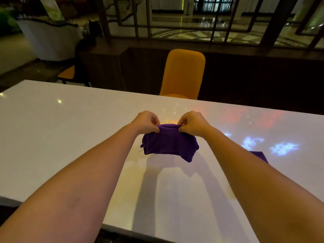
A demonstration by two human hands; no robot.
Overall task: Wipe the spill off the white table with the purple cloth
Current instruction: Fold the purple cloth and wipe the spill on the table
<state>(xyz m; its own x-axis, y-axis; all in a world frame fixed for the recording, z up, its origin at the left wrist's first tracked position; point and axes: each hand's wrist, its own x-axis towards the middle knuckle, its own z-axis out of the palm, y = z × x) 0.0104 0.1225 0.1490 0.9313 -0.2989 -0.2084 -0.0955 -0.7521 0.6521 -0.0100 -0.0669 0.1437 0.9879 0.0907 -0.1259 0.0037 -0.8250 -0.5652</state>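
Observation:
A folded purple cloth [169, 142] hangs just above the white table [52, 130], held by its upper edge. My left hand [145, 122] pinches the cloth's top left corner, and my right hand [191, 122] pinches the top right corner. Below and in front of the cloth a faint yellowish wet patch, the spill [138, 165], spreads over the glossy tabletop. The cloth's lower edge looks slightly lifted off the surface and casts a shadow toward me.
Another purple piece [259, 155] lies on the table, partly hidden behind my right forearm. An orange chair [183, 74] stands at the table's far edge, a second orange seat [67, 73] at the far left. Coloured light reflections mark the table's right side.

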